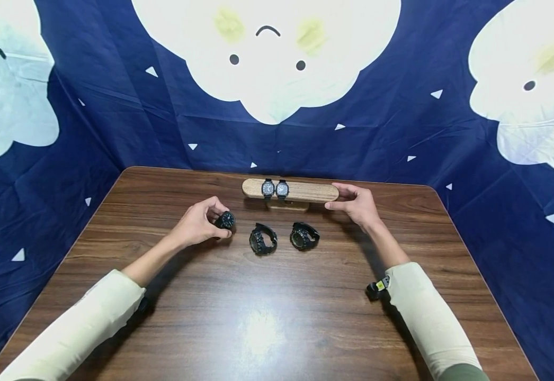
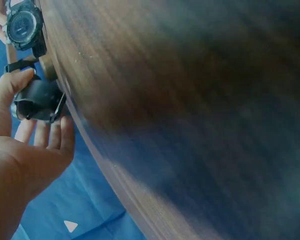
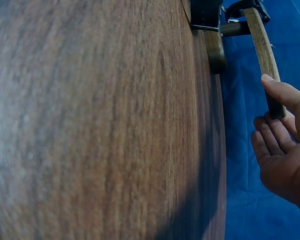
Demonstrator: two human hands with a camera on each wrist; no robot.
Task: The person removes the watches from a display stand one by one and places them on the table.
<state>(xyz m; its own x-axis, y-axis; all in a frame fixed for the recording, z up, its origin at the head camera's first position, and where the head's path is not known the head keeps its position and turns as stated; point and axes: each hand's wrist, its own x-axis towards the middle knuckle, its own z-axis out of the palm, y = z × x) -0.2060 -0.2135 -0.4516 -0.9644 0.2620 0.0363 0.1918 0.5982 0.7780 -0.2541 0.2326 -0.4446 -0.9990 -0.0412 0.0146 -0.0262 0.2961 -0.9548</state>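
A black wristwatch [image 1: 227, 219] is pinched between the thumb and fingers of my left hand [image 1: 199, 222], its dial facing up toward me in the head view. The left wrist view shows its closed strap [image 2: 37, 99] from behind. My right hand [image 1: 359, 207] grips the right end of a wooden watch stand's bar [image 1: 312, 191], thumb on the near side. Two watches with squarish faces, a left one [image 1: 268, 188] and a right one [image 1: 282, 189], hang side by side left of the bar's middle. Two chunky black watches, one left [image 1: 262, 240] and one right [image 1: 304, 236], lie in front of the stand.
The stand's wooden base [image 1: 287, 205] rests near the back edge of the brown table [image 1: 334, 312]. Behind and beside the table hangs a dark blue cloth [image 1: 115, 79] with white clouds and small triangles. A small black device [image 1: 376, 289] is at the right sleeve cuff.
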